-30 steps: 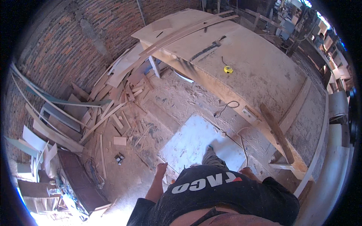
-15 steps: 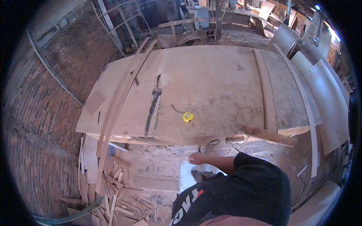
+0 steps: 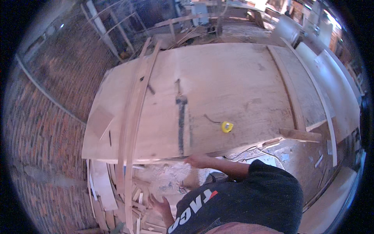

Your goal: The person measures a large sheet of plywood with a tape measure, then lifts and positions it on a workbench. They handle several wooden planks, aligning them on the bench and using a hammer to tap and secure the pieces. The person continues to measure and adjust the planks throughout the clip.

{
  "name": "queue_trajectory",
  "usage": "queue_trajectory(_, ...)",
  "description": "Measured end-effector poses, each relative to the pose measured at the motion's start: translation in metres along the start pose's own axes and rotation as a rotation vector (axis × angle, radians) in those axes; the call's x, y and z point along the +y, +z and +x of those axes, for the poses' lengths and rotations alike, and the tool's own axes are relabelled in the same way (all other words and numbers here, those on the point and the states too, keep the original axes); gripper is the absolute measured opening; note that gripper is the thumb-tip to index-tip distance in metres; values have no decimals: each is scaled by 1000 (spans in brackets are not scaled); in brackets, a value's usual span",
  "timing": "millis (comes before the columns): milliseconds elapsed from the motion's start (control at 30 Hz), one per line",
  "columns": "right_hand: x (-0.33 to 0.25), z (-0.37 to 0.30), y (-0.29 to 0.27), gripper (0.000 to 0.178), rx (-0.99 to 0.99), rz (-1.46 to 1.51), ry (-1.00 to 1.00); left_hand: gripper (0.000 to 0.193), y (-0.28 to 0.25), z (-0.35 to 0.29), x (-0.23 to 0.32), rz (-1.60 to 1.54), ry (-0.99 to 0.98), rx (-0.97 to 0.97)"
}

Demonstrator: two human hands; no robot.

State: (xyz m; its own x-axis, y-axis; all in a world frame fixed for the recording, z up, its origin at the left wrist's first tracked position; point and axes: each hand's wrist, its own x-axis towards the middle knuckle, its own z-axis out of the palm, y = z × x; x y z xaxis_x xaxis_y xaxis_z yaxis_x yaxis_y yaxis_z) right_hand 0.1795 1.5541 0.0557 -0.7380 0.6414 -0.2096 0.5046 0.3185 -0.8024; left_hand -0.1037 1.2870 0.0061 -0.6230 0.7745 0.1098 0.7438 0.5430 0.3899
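Note:
My right hand (image 3: 196, 160) reaches across at the near edge of the large plywood-topped table (image 3: 233, 85), its slightly blurred fingers stretched leftward and nothing seen in them. Lower down, my left hand (image 3: 159, 205) is open with fingers apart, beside the long wooden strips (image 3: 134, 128) that lie over the table's left part and overhang its near edge. A yellow tape measure (image 3: 226, 126) rests on the tabletop beyond my right forearm. Left of it lies a long dark tool (image 3: 181, 124), its kind unclear. A small dark tool (image 3: 151, 89) lies next to the strips.
Offcuts (image 3: 142, 197) pile up below the table's near left side. A brick wall (image 3: 50, 136) rises at left. On the table's right lie a batten (image 3: 286, 85) and a short wood block (image 3: 300, 135). Large sheets (image 3: 331, 89) lean at far right. A cable (image 3: 241, 153) hangs near the front edge.
The view has turned left, so the table's things appear farther right. My left hand has come into view at the lower left. My right hand is now at the table's near edge.

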Motion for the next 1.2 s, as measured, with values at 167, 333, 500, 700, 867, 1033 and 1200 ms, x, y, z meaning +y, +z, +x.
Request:
queue_trajectory(167, 44, 19, 18, 32, 422, 362, 149, 105, -17, 123, -24, 186, 145, -147)
queue_trajectory(333, 25, 106, -30, 26, 633, 134, 252, 109, -28, 210, -42, 314, 17, -281)
queue_trajectory(500, 3, 261, -139, 27, 614, -174, 273, 75, 9, 236, -85, 372, 70, -197)
queue_trajectory(700, 80, 477, -222, 42, 842, -247, 262, 73, 11, 262, -93, 136, 124, -129)
queue_trajectory(867, 89, 570, -231, 51, 636, -265, 545, 70, -22, 262, -97, -30, 59, -272)
queue_trajectory(1033, 107, 578, -238, 45, 402, -463, 665, 72, -58, 281, -73, -194, -27, -403)
queue_trajectory(1200, 71, 485, -192, 42, 310, -478, 723, 76, -79, 323, -36, -201, 69, -475)
